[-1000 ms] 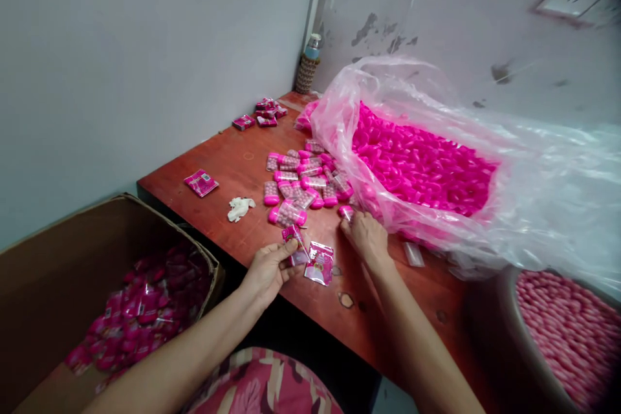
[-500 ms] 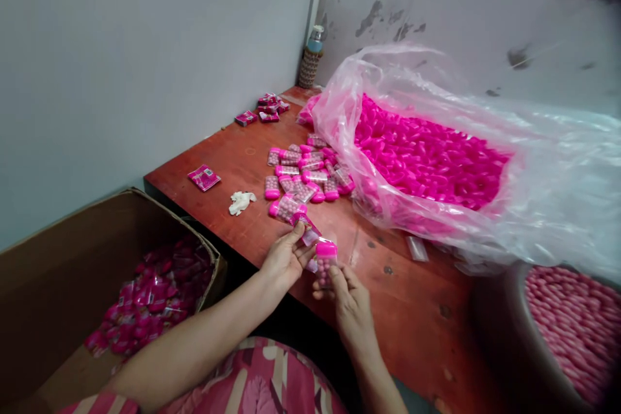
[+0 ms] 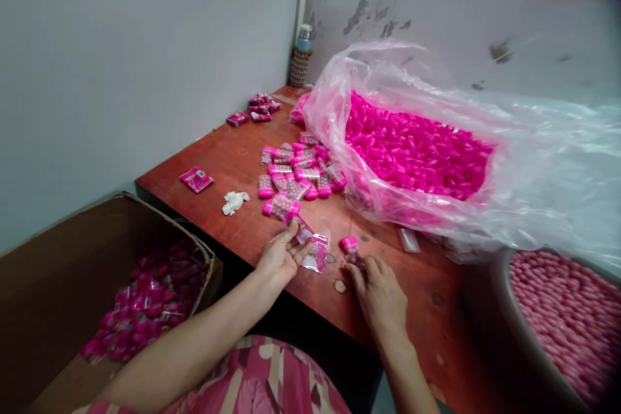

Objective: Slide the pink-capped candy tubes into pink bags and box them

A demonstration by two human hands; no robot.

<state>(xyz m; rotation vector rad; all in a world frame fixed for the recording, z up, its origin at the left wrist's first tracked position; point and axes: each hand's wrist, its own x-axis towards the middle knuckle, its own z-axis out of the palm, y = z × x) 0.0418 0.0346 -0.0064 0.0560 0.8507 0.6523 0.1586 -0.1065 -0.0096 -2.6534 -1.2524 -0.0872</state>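
Note:
My left hand pinches a pink printed packet over the table's front edge. A second pink and silver packet shows just beyond its fingertips; whether it is held or lies on the table I cannot tell. To the right, my right hand is closed around a small clear candy container with a pink cap, low over the tabletop. Its fingers hide part of the container. Beyond my left hand lies a cluster of similar candy-filled containers with pink caps.
A clear plastic bag of pink caps spreads across the back right. At right stands a tub of pink candies. A cardboard box holds filled packets. A crumpled white scrap and a bottle are on the table.
My right hand has moved right with the capped container, away from my left hand, uncovering the second packet. My left hand keeps its pinch. The view has shifted slightly.

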